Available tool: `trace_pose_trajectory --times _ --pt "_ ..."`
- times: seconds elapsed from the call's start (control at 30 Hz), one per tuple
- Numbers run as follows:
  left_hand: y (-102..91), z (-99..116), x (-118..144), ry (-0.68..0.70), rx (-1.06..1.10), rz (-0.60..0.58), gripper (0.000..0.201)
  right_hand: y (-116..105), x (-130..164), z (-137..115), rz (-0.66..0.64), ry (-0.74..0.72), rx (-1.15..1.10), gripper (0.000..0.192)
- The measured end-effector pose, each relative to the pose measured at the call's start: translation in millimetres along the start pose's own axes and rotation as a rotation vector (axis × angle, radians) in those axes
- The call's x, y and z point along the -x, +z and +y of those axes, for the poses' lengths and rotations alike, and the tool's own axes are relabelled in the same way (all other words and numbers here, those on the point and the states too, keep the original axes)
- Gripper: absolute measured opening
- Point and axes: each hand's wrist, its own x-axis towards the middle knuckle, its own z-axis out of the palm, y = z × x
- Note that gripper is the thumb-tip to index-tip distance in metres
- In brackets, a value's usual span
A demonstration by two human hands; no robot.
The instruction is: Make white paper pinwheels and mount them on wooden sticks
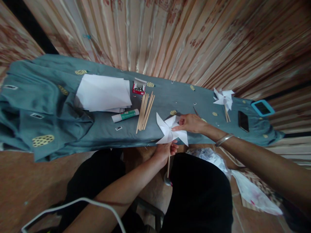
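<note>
head view shows you working at the near edge of a grey-blue patterned cloth covering the table point(170, 97), with a white folded-paper pinwheel point(170, 131) held just over that edge. your left hand point(165, 151) is closed around a thin wooden stick point(168, 165) below the pinwheel, fist narrow and firm. your right hand point(190, 123) pinches at the pinwheel's centre with thumb and fingertips, where the folded points meet.

judging from its look, the pinwheel is very light and flimsy: thin paper blades that crease or tear if squeezed, so hold it by the stick and the hub, not the vanes. the stick looks stiff, smooth and slender, easy to roll between fingers.

farther back on the cloth lie a bundle of pale wooden sticks point(145, 110), a white and green glue stick tube point(125, 115) lying on its side, a loose stack of white paper sheets point(103, 94) and a small open red box of metal pins point(139, 86). to your right sit a finished white paper pinwheel point(224, 98), a black phone point(243, 121) and a turquoise-edged device point(262, 107), its kind unclear.
</note>
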Motion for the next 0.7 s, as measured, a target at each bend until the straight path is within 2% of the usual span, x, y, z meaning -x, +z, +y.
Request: trace_pose_trajectory --times 0.13,0.3,0.53,0.63,0.7 --pt "1.6 3 3 -0.01 -0.002 0.027 0.029 -4 -7 -5 -0.032 -0.01 0.083 0.064" --pt "1.9 3 3 -0.014 -0.011 0.04 0.029 -10 -12 -6 -0.151 -0.033 0.152 0.061" --pt "1.9 3 3 -0.01 -0.009 0.039 0.026 -14 -22 -4 -0.222 -0.105 0.156 0.065" --pt "1.7 4 4 -0.006 -0.003 0.033 0.025 -13 -26 -1 -0.233 -0.135 0.148 0.068" --pt "1.7 3 4 -0.003 0.001 0.031 0.025 -13 -27 0 -0.187 -0.142 0.163 0.068"
